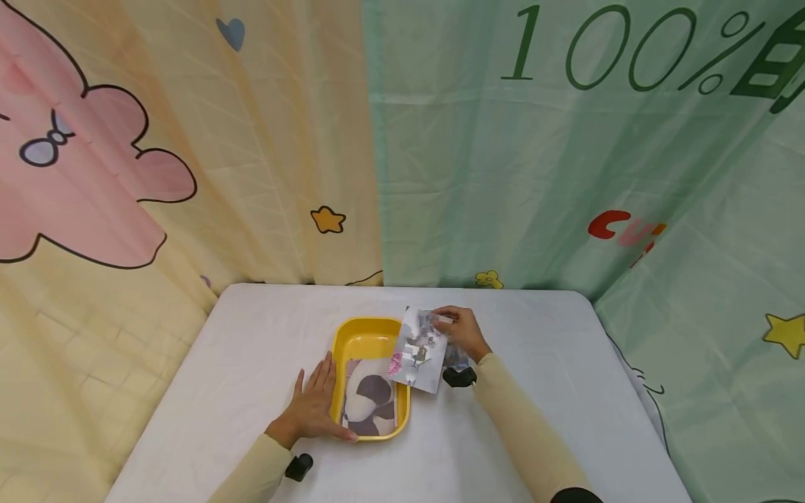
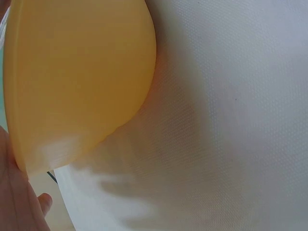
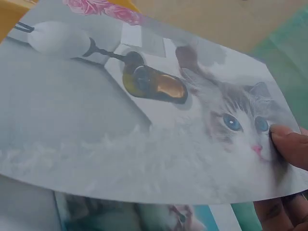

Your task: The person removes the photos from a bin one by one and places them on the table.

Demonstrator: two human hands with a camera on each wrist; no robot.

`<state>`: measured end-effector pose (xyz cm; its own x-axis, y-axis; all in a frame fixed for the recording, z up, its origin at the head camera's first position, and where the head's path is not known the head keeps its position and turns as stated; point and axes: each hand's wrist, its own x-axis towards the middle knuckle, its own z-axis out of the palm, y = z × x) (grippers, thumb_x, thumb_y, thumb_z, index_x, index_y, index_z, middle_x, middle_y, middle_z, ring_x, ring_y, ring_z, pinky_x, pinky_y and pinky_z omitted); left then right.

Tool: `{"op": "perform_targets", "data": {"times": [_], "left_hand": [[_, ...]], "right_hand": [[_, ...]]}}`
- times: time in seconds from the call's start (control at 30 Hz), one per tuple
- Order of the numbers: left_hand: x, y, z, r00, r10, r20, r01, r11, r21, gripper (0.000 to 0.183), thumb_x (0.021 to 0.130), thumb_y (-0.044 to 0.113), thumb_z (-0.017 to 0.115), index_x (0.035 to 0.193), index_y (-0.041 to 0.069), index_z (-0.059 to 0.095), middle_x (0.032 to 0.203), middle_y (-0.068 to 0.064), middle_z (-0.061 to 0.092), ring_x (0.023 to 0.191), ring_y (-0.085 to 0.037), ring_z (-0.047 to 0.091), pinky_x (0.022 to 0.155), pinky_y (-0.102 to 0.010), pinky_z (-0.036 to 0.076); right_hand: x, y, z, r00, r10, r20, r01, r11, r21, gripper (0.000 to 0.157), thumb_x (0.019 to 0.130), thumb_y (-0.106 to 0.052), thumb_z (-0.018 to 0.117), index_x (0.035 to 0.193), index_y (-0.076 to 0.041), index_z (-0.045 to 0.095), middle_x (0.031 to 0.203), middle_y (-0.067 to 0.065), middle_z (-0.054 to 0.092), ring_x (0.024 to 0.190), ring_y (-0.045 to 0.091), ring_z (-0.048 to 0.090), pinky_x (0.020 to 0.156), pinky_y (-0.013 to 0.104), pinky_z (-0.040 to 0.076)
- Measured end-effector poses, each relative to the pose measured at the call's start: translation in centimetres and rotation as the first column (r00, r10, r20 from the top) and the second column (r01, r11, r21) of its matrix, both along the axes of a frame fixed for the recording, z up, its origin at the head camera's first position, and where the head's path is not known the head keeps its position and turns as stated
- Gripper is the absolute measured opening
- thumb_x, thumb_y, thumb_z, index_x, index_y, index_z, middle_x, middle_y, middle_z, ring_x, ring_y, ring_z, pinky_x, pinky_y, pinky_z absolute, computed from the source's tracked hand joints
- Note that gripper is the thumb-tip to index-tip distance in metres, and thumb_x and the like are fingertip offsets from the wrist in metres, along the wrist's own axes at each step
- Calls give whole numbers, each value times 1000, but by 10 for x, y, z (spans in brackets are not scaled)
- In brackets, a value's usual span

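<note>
A yellow tray (image 1: 365,327) lies on the table, and inside it is a flat sheet (image 1: 371,402) patterned with grey, white and mauve rounded shapes. My left hand (image 1: 311,406) rests along the tray's left side with fingers extended, its thumb at the front corner. Over the tray's right rim, my right hand (image 1: 463,332) pinches a cat picture (image 1: 423,356) by its far right edge. The right wrist view shows a blue-eyed cat, pink roses and a glass on the picture (image 3: 178,130). Below it, a second picture (image 3: 134,214) is mostly hidden.
A white cloth covers the table (image 1: 541,419). Printed curtains (image 1: 490,175) hang behind and at both sides. A black wrist device (image 1: 459,377) sits by the right wrist and another (image 1: 299,467) by the left.
</note>
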<state>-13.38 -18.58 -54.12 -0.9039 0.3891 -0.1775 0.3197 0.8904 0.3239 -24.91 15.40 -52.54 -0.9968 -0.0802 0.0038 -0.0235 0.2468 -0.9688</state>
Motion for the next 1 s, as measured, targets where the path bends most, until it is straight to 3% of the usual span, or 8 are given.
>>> {"op": "perform_targets", "data": {"times": [0.1,0.23,0.37,0.5,0.6,0.73,0.87,1.0], "left_hand": [[0,0,1,1000,4,2,-4,1000,-5,150,50,83,70,150,-9,7,159,-24,-2,145,-40,10,111,-64,1],[-1,-1,-2,1000,7,-4,-7,1000,-16,151,49,86,68,151,-8,7,159,-23,-2,145,-39,10,111,-64,2],[-1,-1,-3,1000,12,-4,-12,1000,-22,152,48,88,66,151,-7,7,160,-22,-2,146,-39,10,111,-65,2],[0,-1,-1,1000,25,3,-25,999,-20,152,48,86,68,151,-7,7,160,-22,-1,145,-39,11,111,-64,3],[2,-1,-1,1000,31,3,-30,999,-24,152,47,86,69,151,-7,8,160,-22,1,145,-40,12,111,-65,4],[4,0,-1,999,29,22,-28,999,-36,151,48,86,68,151,-7,8,160,-21,0,145,-40,11,111,-65,4],[4,0,-1,999,27,24,-26,999,-34,150,49,85,68,151,-7,9,160,-21,0,145,-40,10,111,-65,3],[1,0,-1,1000,26,11,-26,999,-43,150,50,86,67,151,-7,8,160,-20,-1,146,-39,9,111,-64,2]], "right_hand": [[-7,23,3,994,-92,62,94,995,-30,24,86,-7,72,108,2,68,104,13,71,68,11,54,63,26,47],[-16,59,1,979,-185,82,185,983,7,27,88,-12,72,110,1,67,93,6,67,74,12,54,66,26,49],[-21,93,-4,966,-254,55,252,967,36,29,91,-14,68,115,2,66,76,2,48,66,14,39,59,27,39],[-25,113,-7,959,-278,49,272,957,100,31,94,-16,64,118,3,64,100,10,52,84,21,39,71,32,36],[-28,124,-13,964,-258,60,247,957,155,30,95,-15,62,118,4,63,130,18,50,112,30,41,95,43,38],[-32,134,-25,970,-220,101,195,957,213,29,96,-12,60,118,6,62,143,24,43,139,40,27,112,56,22],[-35,138,-33,970,-198,140,157,954,257,29,96,-12,60,119,6,62,146,25,38,141,42,22,112,58,20],[-38,135,-33,965,-211,153,167,952,258,33,95,-10,60,124,7,59,141,28,44,135,44,31,109,58,28]]}}
